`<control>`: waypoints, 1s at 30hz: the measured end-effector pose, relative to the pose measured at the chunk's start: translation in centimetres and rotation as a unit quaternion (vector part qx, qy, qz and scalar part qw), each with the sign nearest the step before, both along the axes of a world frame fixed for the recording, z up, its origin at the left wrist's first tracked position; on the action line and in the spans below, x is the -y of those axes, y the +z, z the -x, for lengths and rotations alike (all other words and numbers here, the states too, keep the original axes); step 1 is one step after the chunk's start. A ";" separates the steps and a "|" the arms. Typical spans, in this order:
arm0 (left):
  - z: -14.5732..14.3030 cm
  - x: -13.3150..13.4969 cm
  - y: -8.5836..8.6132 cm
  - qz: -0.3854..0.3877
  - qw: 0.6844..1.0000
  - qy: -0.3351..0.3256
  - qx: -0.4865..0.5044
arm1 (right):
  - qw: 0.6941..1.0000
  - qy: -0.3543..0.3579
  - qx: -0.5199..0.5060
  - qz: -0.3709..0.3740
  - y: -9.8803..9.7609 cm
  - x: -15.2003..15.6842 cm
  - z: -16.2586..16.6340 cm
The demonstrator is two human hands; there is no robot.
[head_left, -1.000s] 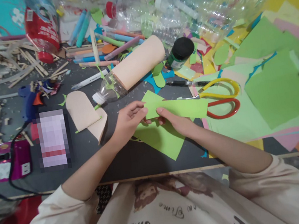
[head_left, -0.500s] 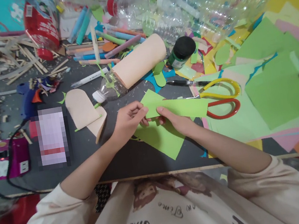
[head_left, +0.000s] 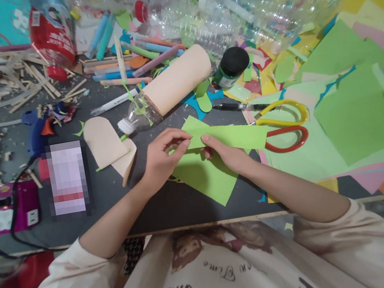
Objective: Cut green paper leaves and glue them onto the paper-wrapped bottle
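A strip of light green paper (head_left: pixel 240 136) is pinched in my right hand (head_left: pixel 224 151), the thumb lying on top near its left end. My left hand (head_left: pixel 165 158) closes thumb and fingers at that left end. Under both hands a larger green paper square (head_left: pixel 217 186) lies on the dark table. Scissors (head_left: pixel 292 115) with one yellow and one red handle rest behind the strip's right end, their blades mostly hidden. Just beyond my hands are a plastic bottle wrapped in peach paper (head_left: pixel 181 79) and a black pen (head_left: pixel 237 106).
A blue glue gun (head_left: pixel 35 131) and a blurred-out rectangle (head_left: pixel 68 177) lie at left, with a black cable. Peach paper cutouts (head_left: pixel 105 141) lie beside my left hand. Green paper sheets (head_left: pixel 363 110) cover the right. A black-capped jar (head_left: pixel 232 66) and clear bottles (head_left: pixel 265 9) stand behind.
My left hand's fingers have shifted slightly at the strip's left end, with fewer of them showing beneath it. My right hand and the strip have barely moved.
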State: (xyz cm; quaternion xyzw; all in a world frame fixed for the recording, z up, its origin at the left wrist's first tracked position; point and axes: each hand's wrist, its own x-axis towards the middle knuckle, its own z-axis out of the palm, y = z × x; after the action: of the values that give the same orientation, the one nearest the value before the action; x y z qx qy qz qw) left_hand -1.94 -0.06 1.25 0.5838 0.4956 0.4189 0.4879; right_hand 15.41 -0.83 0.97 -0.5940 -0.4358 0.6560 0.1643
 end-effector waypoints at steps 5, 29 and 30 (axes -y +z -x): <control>0.1 0.0 -0.1 0.014 1.000 0.021 -0.004 | 1.000 0.014 0.004 -0.011 -0.2 -0.1 -0.1; 0.4 -0.1 -0.1 -0.017 1.000 0.002 0.006 | 0.999 0.008 -0.032 -0.020 0.3 -0.4 0.0; 0.4 -0.1 -0.1 -0.018 1.000 0.003 0.001 | 0.999 0.008 -0.028 -0.016 0.4 -0.4 0.0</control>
State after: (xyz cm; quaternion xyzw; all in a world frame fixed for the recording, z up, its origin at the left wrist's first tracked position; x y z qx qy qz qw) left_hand -2.38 0.09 1.15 0.5910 0.4892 0.4295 0.4763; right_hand 15.41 -0.43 1.34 -0.5690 -0.4460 0.6667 0.1812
